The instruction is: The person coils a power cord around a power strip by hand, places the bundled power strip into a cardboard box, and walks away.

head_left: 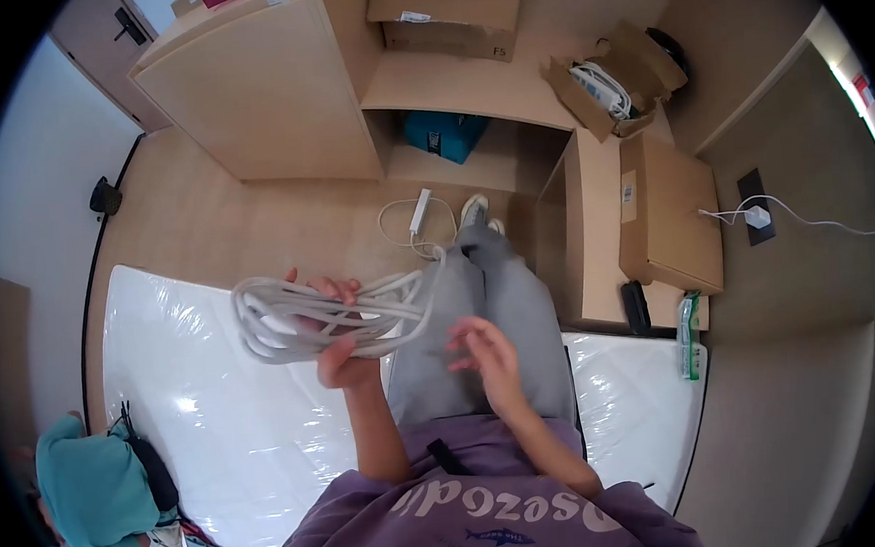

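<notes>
White coil of cable (270,319): in your left hand (335,325), above the plastic-wrapped mattress (184,389). Fingers and thumb are closed around the loops; several loops stick out loosely on both sides of the grip. Your right hand (488,356) is just right of the coil, over the trousers (535,313), fingers parted and slightly bent, holding nothing, not touching the loops.

Past the coil, toward your shoes (474,211), a white power strip (420,212) lies on the floor (293,207) with cord looped around it. That cord seems to run up to the coil; the join is hard to make out.

Likely trouble: no tie shows on the coil, so a slack left grip could let outer loops slide off and tangle. Loops look uneven, so one could cross another and knot. Floor cord sits close to your shoes; a foot shift could snag it, and lifting the coil too far could drag the strip.

Further out, beyond the coil and to its right: counter (604,288) with an open carton (587,104) holding white cabling, a closed carton (669,214), a black item (636,306) and a green packet (690,336). Teal cloth (95,485): left of the coil, nearer you.
</notes>
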{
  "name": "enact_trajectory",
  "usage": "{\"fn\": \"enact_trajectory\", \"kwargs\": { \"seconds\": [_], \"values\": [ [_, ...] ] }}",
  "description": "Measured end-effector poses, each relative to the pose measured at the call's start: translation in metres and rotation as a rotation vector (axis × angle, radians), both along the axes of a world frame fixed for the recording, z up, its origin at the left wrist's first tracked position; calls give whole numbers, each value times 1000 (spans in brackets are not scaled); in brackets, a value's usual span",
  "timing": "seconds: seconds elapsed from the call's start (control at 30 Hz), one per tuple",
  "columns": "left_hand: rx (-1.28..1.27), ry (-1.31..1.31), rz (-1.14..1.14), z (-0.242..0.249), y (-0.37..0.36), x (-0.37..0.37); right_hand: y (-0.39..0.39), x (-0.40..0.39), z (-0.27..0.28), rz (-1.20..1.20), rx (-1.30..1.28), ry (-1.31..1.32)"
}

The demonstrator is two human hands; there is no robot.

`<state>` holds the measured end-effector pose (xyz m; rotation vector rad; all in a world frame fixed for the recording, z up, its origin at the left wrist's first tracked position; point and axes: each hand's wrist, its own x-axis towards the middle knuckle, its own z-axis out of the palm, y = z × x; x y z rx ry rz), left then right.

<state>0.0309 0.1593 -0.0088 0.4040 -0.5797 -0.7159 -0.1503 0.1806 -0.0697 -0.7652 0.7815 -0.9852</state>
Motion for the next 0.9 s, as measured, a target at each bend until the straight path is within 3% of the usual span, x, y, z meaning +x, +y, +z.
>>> {"fn": "enact_trajectory", "kwargs": {
  "seconds": [0.03,0.13,0.27,0.37,0.53,0.67,0.8,0.9],
  "values": [
    [-23,1,-47,3,1,1,-7,-1,-4,25,183,-130],
    [-275,70,-422,-1,-2,-3,-24,0,-11,46,376,-444],
    [-616,302,-1032,-8,-20,-22,-40,-5,6,88,305,-373],
    [-618,535,-1115,-6,-17,-38,-34,-17,9,97,168,-287],
    [-206,614,-1100,-10,-6,-29,-31,-23,20,-24,-132,-151],
    [-17,513,-1055,-17,-8,-24,-33,-18,34,-144,-328,63],
    [123,442,-890,-11,-9,-36,-40,-12,51,-209,-434,23],
    [162,403,-829,5,-4,-42,-45,-19,86,-186,-843,293]
  ]
}}
